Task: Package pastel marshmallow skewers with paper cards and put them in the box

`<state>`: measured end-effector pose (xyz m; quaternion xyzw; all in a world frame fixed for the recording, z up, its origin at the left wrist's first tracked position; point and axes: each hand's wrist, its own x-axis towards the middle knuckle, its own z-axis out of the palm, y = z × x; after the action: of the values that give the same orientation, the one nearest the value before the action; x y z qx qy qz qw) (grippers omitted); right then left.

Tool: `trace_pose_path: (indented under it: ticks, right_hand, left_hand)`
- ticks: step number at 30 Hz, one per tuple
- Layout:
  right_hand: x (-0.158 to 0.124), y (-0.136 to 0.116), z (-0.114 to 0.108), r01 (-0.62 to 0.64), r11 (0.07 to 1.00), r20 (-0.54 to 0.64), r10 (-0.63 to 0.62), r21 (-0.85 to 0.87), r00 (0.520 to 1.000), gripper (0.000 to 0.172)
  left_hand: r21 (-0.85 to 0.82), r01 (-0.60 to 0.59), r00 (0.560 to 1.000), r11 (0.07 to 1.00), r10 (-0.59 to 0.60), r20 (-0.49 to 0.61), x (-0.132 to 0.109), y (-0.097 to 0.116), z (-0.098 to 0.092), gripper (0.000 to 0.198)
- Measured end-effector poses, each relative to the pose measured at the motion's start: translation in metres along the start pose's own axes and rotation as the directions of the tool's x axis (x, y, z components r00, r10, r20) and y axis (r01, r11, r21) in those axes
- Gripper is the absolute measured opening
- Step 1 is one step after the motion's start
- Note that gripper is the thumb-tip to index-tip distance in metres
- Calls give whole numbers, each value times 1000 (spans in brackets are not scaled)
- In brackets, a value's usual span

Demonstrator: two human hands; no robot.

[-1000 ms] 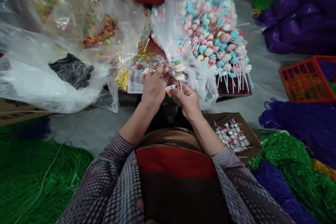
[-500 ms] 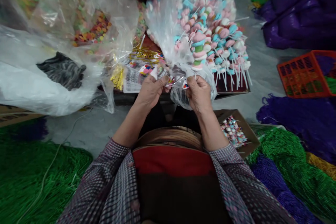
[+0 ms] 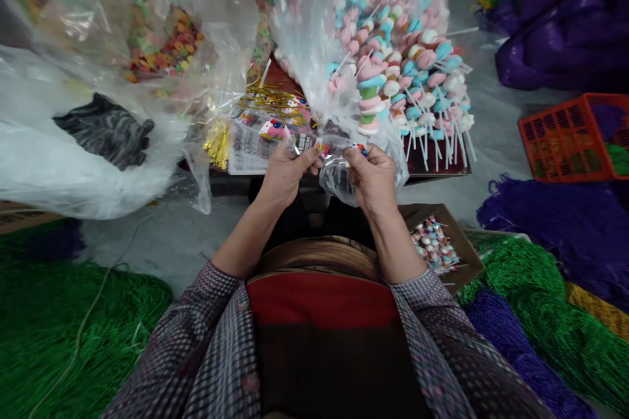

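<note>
My left hand (image 3: 285, 171) pinches one side of a small clear printed packaging bag (image 3: 303, 142), thumb on top. Level with it, my right hand (image 3: 374, 177) is closed on the bag's other side, where a bit of coloured print shows by the thumb. Under and behind the hands, a large crumpled clear plastic bag (image 3: 337, 177) hangs over the table edge. Beside my left hand lie a stack of printed bags (image 3: 246, 152) and gold twist ties (image 3: 278, 105). Marshmallow sticks (image 3: 432, 88) in pink, blue and white are heaped beyond my right hand.
Clear bags of colourful gummy rings (image 3: 170, 42) and a white plastic bag (image 3: 98, 190) fill the left. An open carton (image 3: 466, 258) of wrapped sweets stands low at right, near an orange crate (image 3: 565, 137). Green strands (image 3: 98, 327) cover the floor at left.
Both hands stay at nearly the same place, still holding the small bag, which has turned slightly between the fingers. The view has shifted a little.
</note>
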<state>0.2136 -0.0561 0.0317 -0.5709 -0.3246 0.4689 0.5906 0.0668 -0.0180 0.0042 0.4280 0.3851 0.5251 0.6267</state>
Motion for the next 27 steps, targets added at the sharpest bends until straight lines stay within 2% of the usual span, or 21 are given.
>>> trace_pose_path:
  ticks: [2, 4, 7, 10, 12, 15, 18, 23, 27]
  right_hand:
    - [2, 1, 0, 43, 998, 0, -43, -36, 999, 62]
    - [2, 3, -1, 79, 994, 0, -80, -70, 997, 66]
    - [2, 4, -2, 97, 992, 9, -96, -75, 995, 67]
    - [0, 2, -5, 63, 998, 45, -62, -23, 997, 57]
    - [-1, 0, -6, 37, 999, 46, -37, -3, 998, 55]
    - [-1, 1, -5, 29, 1000, -27, -29, -4, 999, 59]
    - [0, 1, -4, 70, 997, -68, -72, -25, 995, 65]
    - [-1, -10, -10, 143, 990, 3, -143, -8, 990, 48]
    - [-4, -17, -14, 91, 995, 27, -93, 47, 995, 41]
  left_hand:
    - [-3, 25, 998, 1000, -25, 61, -1, 2, -2, 51]
    - [-6, 30, 997, 1000, -30, 66, -2, 3, -1, 50]
    - [-31, 40, 999, 999, -40, 13, -3, 2, 4, 54]
    - [-56, 48, 995, 997, -53, -88, -2, -1, 8, 56]
    - [-51, 43, 992, 998, -49, -115, -1, -3, 8, 55]
    - [-65, 27, 993, 997, -34, -109, 1, -6, 7, 51]
    - [-101, 27, 991, 994, -40, -128, 3, -8, 4, 48]
    - [-211, 130, 970, 969, -168, -173, 7, 0, 1, 45]
    - [-278, 152, 954, 948, -214, -208, 6, 11, 8, 48]
